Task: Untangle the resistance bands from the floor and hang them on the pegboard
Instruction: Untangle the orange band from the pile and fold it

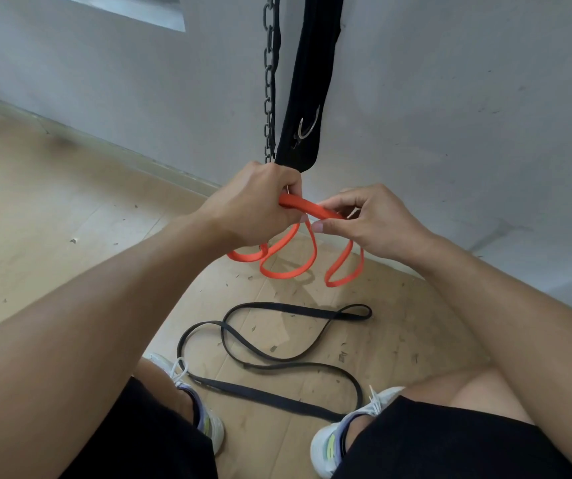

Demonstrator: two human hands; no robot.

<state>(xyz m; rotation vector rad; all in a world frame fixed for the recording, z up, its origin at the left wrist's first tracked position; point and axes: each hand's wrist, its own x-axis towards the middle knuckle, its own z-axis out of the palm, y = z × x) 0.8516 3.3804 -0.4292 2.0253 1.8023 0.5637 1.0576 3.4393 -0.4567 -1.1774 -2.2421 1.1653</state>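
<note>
An orange resistance band (307,209) is held in the air in front of me, its loops hanging down toward the floor. My left hand (253,205) grips one end of the bunched band in a fist. My right hand (371,219) pinches the other end between thumb and fingers. A black resistance band (277,364) lies in twisted loops on the wooden floor between my feet. No pegboard is in view.
A black padded belt (308,98) with a metal ring and a dark chain (270,81) hang against the grey wall (450,115) just behind my hands. My white shoes (329,444) stand on the dusty floor on either side of the black band.
</note>
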